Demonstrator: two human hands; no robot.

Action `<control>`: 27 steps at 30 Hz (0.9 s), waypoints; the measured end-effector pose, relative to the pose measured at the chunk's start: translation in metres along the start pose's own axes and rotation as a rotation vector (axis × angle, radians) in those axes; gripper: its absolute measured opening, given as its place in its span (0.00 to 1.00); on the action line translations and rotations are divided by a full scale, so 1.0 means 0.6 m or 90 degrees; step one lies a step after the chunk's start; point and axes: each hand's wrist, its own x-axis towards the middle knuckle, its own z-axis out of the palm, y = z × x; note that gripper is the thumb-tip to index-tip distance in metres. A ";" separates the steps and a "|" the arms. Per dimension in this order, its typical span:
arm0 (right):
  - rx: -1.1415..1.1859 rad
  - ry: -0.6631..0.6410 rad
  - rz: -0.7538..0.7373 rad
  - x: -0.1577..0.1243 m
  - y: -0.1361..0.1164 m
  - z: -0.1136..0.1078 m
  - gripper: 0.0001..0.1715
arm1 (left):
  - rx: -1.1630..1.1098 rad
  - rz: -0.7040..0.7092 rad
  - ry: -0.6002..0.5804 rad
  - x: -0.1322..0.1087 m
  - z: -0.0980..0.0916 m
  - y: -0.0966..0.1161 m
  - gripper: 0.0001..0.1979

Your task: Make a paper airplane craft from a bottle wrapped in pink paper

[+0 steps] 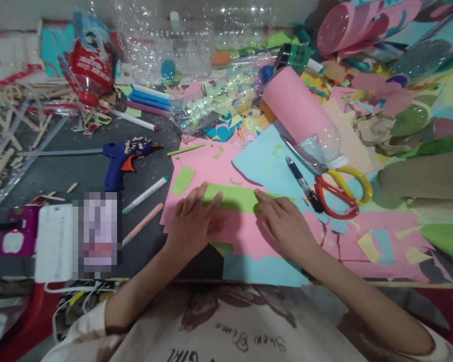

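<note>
A light green paper strip [236,197] lies across a pink sheet [211,166] near the table's front edge. My left hand [194,221] rests flat on the strip's left end, fingers stretched out. My right hand [285,223] presses its fingertips on the strip's right end, fingers extended. Neither hand grips anything. A blue sheet [266,166] lies just beyond the strip.
Red and yellow scissors [342,193] and a black pen [304,183] lie right of my hands. A bottle wrapped in pink paper [302,113], a blue glue gun [123,158], markers [147,193], a white box [55,241] and paper scraps crowd the table.
</note>
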 end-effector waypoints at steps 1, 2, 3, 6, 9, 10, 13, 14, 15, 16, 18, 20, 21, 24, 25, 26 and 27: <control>0.004 0.005 0.014 -0.006 0.004 -0.003 0.13 | 0.005 -0.004 0.002 -0.002 0.000 -0.003 0.26; 0.007 0.010 0.029 -0.012 0.007 -0.006 0.12 | 0.006 -0.007 0.003 -0.002 0.000 -0.004 0.26; 0.011 0.016 0.041 -0.019 0.010 -0.008 0.12 | 0.005 -0.009 0.002 -0.003 0.000 -0.004 0.25; 0.006 0.016 0.074 -0.035 0.018 -0.017 0.10 | -0.003 -0.018 -0.009 -0.001 -0.002 -0.001 0.25; -0.019 0.002 0.091 -0.045 0.022 -0.028 0.08 | -0.020 -0.050 -0.039 0.002 -0.008 0.003 0.23; -0.027 0.002 0.089 -0.046 0.023 -0.030 0.08 | -0.029 -0.063 -0.047 0.003 -0.010 0.004 0.22; -0.036 0.013 0.078 -0.049 0.025 -0.035 0.06 | -0.053 -0.077 -0.049 0.003 -0.012 0.004 0.20; -0.038 0.016 0.084 -0.050 0.026 -0.035 0.06 | -0.054 -0.075 -0.044 0.003 -0.011 0.003 0.20; -0.038 0.020 0.091 -0.051 0.028 -0.035 0.05 | -0.051 -0.071 -0.036 0.002 -0.010 0.003 0.20; -0.038 0.025 0.099 -0.053 0.030 -0.036 0.05 | -0.045 -0.067 -0.026 0.002 -0.008 0.003 0.21; -0.041 0.035 0.109 -0.057 0.036 -0.037 0.06 | -0.036 -0.062 -0.016 0.001 -0.005 0.003 0.21; -0.042 0.035 0.104 -0.061 0.044 -0.037 0.06 | -0.032 -0.064 -0.016 0.000 -0.005 0.004 0.20; -0.042 0.034 0.100 -0.063 0.047 -0.037 0.07 | -0.029 -0.063 -0.013 0.001 -0.005 0.005 0.20; -0.044 0.027 0.116 -0.060 0.055 -0.034 0.17 | -0.011 -0.049 0.009 0.005 -0.011 0.005 0.18; -0.049 0.021 0.126 -0.057 0.058 -0.032 0.20 | -0.006 -0.041 0.016 0.007 -0.013 0.005 0.18; -0.055 0.013 0.133 -0.054 0.060 -0.030 0.22 | -0.006 -0.034 0.020 0.009 -0.014 0.004 0.17; -0.061 0.004 0.135 -0.050 0.062 -0.029 0.22 | -0.009 -0.027 0.023 0.013 -0.016 0.003 0.16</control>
